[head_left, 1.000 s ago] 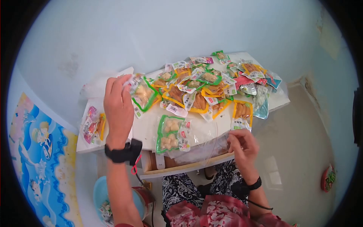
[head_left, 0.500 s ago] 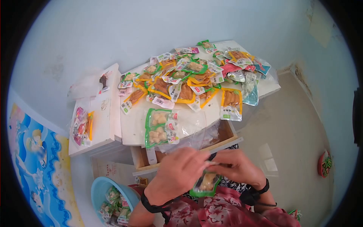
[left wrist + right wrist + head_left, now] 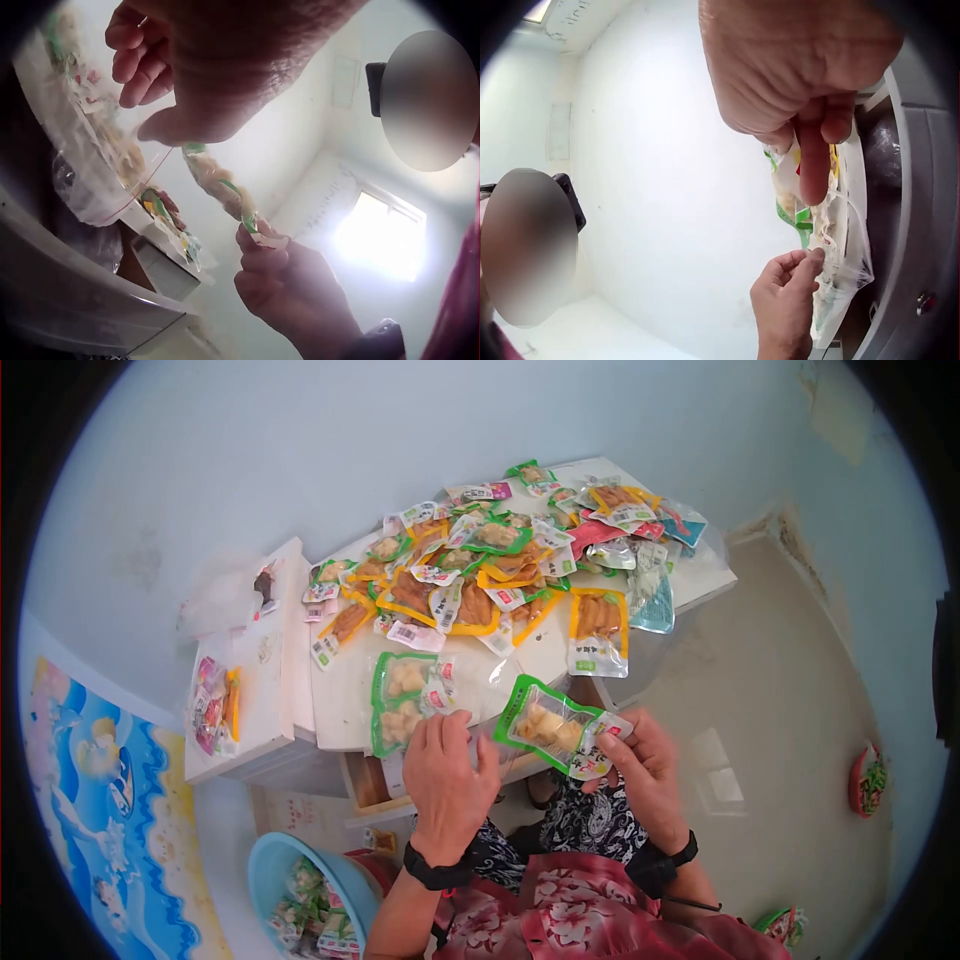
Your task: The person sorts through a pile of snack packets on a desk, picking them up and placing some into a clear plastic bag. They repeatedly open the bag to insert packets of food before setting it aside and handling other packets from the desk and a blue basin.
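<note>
A green-edged packet [image 3: 548, 728] of pale food pieces is pinched at its white end by my right hand [image 3: 642, 765], above the desk's front edge. In the left wrist view the same packet [image 3: 221, 187] appears nearly edge-on. My left hand [image 3: 450, 785] hovers palm down to its left, fingers loosely bent around no object. Just beyond the left fingertips, two similar green-edged packets [image 3: 403, 678] lie one above the other on a clear plastic bag. That bag [image 3: 97, 199] hangs over the desk edge in the left wrist view.
Many yellow-, green- and pink-edged packets [image 3: 480, 605] pile across the white desk [image 3: 340, 710]. Below its front is a partly open drawer [image 3: 365, 775]. A blue basin [image 3: 265, 850] with packets stands lower left; a red container [image 3: 858, 785] sits on the floor at right.
My left hand brought a packet from the pile down to my right hand, then let go. The right hand now holds it farther forward, while the left moves back toward the two packets.
</note>
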`<state>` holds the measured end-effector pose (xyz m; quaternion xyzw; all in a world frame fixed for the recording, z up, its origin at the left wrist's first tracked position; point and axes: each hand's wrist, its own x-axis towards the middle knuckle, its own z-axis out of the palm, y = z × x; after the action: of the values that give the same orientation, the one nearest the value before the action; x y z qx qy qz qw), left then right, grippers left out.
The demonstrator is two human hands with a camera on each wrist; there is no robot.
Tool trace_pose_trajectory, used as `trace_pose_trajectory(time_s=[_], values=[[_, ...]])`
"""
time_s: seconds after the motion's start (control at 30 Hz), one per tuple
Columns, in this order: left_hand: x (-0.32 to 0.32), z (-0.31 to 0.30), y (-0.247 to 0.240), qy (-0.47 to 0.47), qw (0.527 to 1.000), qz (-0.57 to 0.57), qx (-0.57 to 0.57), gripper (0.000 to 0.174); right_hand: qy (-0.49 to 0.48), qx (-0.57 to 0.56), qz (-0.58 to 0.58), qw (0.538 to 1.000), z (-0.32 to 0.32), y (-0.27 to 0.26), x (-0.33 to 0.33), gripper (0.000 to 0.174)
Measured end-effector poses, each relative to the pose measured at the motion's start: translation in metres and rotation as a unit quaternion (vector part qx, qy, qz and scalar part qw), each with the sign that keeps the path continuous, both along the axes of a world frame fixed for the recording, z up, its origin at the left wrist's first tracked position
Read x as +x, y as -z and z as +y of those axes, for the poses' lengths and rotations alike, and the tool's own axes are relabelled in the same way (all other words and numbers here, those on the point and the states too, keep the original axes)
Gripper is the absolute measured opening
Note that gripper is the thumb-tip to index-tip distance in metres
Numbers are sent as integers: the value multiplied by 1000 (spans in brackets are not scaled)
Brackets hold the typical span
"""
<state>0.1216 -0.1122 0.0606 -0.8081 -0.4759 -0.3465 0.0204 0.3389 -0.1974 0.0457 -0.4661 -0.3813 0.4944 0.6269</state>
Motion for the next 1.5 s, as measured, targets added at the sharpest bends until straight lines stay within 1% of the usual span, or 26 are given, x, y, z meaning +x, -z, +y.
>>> trace_pose_trajectory(time_s=[0.07,0.13,0.17,0.27,0.33,0.43,0.53,0.57,0.7,0.8,0.9,0.93,0.97,1.0,1.03,1.1,1.2,1.3,1.4,1.47,1.5], values=[[-3,3,1,12,1000,-23,7,24,-15,-7,2,1000,2,-1,-2,14],[-4,3,-3,16,998,-64,19,17,-30,-27,-12,999,2,-10,-4,14],[-3,2,-6,18,996,-86,25,14,-38,-33,-1,999,3,-10,-5,14],[-4,-1,-15,5,994,-113,4,14,-54,-41,22,997,8,-12,-12,14],[-3,-4,-20,17,994,-112,12,15,-53,-35,22,998,14,-19,-16,14],[-6,-3,-21,31,993,-105,32,14,-81,-16,84,993,25,-28,-28,14],[-8,-4,-23,32,993,-108,47,13,-104,-38,140,984,42,-22,-46,14],[-7,-4,-25,31,992,-110,53,13,-98,-36,121,987,48,-18,-52,13],[-9,-4,-26,41,990,-120,61,12,-117,-7,107,987,76,-9,-68,11],[-7,-5,-28,66,990,-111,64,13,-174,4,95,980,94,-1,-76,12],[-6,-4,-34,91,989,-95,70,15,-127,-41,102,986,103,-16,-98,14],[-6,-4,-35,95,989,-90,64,16,-116,34,29,992,114,-6,-99,15],[-6,-4,-35,98,990,-86,58,17,-103,108,-43,988,130,15,-98,16],[-6,-5,-34,111,988,-91,53,18,-90,182,-114,972,140,15,-100,18],[-6,-6,-33,124,987,-94,49,19,-113,112,-108,981,144,15,-97,19],[-5,-9,-29,146,983,-105,38,19,-159,-27,-96,982,151,6,-95,22],[-5,-11,-19,161,978,-129,26,18,-197,-62,-35,978,154,-7,-102,30],[-15,-3,-10,153,975,-156,32,19,-160,-5,43,986,145,-10,-105,38],[-31,0,-7,126,979,-159,25,22,-84,49,77,992,121,-17,-113,44],[-41,-1,-11,92,984,-151,22,25,-78,100,-18,992,114,3,-108,46],[-47,1,-7,74,989,-130,8,32,-74,126,-64,987,112,8,-105,47]])
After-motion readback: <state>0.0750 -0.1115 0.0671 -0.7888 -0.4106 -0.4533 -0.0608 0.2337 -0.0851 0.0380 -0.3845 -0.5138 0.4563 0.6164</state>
